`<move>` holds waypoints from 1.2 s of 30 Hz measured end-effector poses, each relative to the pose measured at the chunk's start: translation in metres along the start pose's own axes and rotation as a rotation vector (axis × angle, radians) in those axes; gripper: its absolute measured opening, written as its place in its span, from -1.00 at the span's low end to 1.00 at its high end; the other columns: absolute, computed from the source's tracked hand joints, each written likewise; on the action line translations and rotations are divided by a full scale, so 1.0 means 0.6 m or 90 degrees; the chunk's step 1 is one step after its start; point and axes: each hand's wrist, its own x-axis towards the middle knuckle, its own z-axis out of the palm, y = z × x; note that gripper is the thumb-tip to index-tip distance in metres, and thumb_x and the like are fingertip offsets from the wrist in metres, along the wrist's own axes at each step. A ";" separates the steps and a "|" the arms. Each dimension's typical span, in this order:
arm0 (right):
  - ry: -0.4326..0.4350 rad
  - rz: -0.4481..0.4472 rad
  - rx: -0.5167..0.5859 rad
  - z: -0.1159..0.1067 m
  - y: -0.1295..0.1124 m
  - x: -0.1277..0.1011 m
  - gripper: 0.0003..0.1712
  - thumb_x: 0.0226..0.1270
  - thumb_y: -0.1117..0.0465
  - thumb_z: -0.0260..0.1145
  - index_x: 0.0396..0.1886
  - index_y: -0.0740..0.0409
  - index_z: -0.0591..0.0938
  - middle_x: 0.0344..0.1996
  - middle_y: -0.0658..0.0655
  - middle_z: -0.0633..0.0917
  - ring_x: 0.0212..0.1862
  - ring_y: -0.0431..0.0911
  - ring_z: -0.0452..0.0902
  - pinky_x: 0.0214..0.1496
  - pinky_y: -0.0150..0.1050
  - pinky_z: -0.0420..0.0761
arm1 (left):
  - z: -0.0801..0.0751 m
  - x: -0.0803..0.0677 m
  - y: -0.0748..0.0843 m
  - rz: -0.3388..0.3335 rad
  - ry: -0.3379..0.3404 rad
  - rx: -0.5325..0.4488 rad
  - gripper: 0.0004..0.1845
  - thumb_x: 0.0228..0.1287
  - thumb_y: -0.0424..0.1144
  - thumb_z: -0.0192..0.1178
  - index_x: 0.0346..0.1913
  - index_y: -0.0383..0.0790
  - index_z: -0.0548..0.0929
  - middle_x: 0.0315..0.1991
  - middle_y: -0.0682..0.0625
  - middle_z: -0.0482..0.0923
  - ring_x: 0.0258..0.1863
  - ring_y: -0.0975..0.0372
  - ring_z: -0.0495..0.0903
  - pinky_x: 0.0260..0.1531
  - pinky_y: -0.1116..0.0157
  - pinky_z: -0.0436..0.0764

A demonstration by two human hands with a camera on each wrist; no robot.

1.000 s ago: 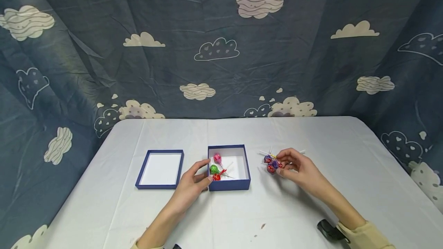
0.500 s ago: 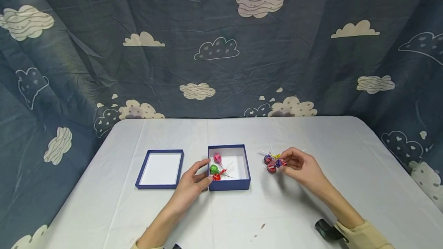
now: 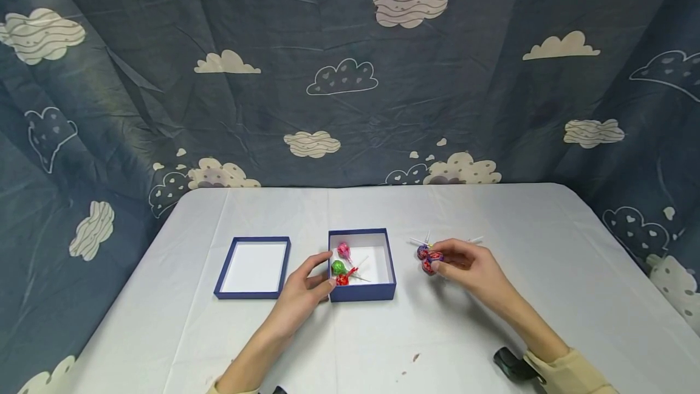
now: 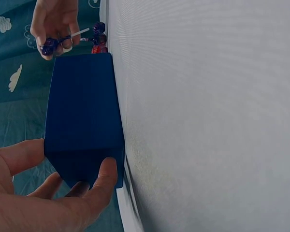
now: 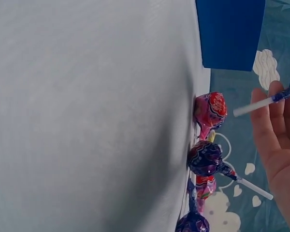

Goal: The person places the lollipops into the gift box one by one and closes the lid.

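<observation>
My right hand (image 3: pixel 471 266) pinches a lollipop (image 4: pixel 49 47) in a dark purple wrapper, its white stick pointing back past the fingers. In the head view it is close over a small cluster of lollipops (image 3: pixel 428 267) in red and purple wrappers, which it partly covers. My left hand (image 3: pixel 302 290) touches the left wall of an open blue box (image 3: pixel 363 292), fingertips spread along that side near the front corner. Inside the white interior lie a pink lollipop (image 3: pixel 343 250), a green lollipop (image 3: pixel 338 267) and a red lollipop (image 3: pixel 342 279), all toward the left.
A blue-edged white lid (image 3: pixel 254 267) lies inside-up to the left of the box. The white cloth-covered table (image 3: pixel 383 345) ends at a dark cloud-patterned curtain (image 3: pixel 350 114). A black wrist camera (image 3: pixel 514 365) sits near the right sleeve.
My right hand first draws slightly right with a lollipop, then comes back left and a little lower over the cluster, still pinching it. The left hand, box and lid stay in place.
</observation>
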 end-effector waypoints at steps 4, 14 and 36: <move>-0.006 0.003 -0.001 0.005 -0.003 0.004 -0.67 0.26 0.25 0.43 0.00 0.27 0.67 -0.14 0.18 0.74 -0.14 0.05 0.69 -0.09 -0.32 0.64 | -0.001 0.000 0.000 0.000 0.001 0.000 -0.44 0.36 -0.34 0.18 0.40 -0.13 0.38 0.41 -0.23 0.24 0.28 -0.10 0.40 0.04 0.05 0.58; -0.005 -0.018 -0.028 0.018 -0.016 0.018 -0.67 0.24 0.22 0.46 -0.02 0.21 0.67 -0.17 0.10 0.73 -0.13 0.00 0.66 -0.06 -0.32 0.64 | -0.001 -0.001 0.000 -0.001 0.000 -0.013 -0.44 0.36 -0.35 0.18 0.41 -0.15 0.38 0.41 -0.25 0.22 0.29 -0.10 0.38 0.07 0.10 0.57; -0.024 -0.046 -0.076 0.054 -0.057 0.057 -0.68 0.27 0.05 0.44 0.01 -0.07 0.69 -0.09 -0.07 0.69 -0.04 -0.09 0.60 -0.16 -0.11 0.67 | -0.001 0.001 -0.002 0.005 -0.005 -0.012 -0.45 0.36 -0.37 0.16 0.40 -0.17 0.38 0.43 -0.23 0.20 0.28 -0.11 0.39 0.06 0.10 0.57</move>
